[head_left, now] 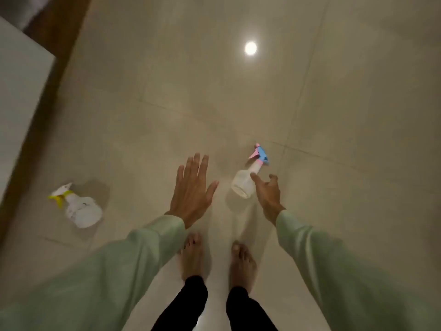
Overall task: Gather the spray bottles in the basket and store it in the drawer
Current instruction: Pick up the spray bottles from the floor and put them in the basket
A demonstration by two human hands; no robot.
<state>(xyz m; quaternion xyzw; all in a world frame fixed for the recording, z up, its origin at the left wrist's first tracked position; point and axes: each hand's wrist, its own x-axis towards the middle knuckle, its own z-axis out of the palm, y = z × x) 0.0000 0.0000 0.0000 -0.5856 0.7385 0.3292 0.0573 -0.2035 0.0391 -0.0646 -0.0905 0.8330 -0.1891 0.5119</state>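
Big glossy floor (238, 96) first: pale beige tile, faint grout lines, a round ceiling light mirrored in it well beyond the fingertips. Off past the left hand's little-finger side runs a dark wooden strip (40, 108) edging a flat white panel (19, 91).

Two loose pale-green sleeves (114, 266) reach forward over bare feet (193, 256) and black trouser legs.

Now the bottles, both lying on their sides on the tile. The yellow-trigger spray bottle (82, 211), squat, white and rounded, sits well out from the left hand, on its outer side, nothing touching it. Whether there is liquid in it, I cannot tell. The blue-and-pink-trigger spray bottle (244, 183) is translucent and bulb-shaped, narrowing to a slim neck, nozzle pointing away beyond the fingertips; it looks empty, though the blur makes that uncertain.

The left hand (192, 192) is flat, palm down, fingers straight and slightly fanned with the thumb out, holding nothing and hanging above bare tile, the translucent bottle just off its thumb side.

The right hand (269, 194) is loosely cupped, fingers curled and apart, thumb stretched out so its tip overlaps that bottle's shoulder. Actual contact I cannot confirm; there is no closed grasp.
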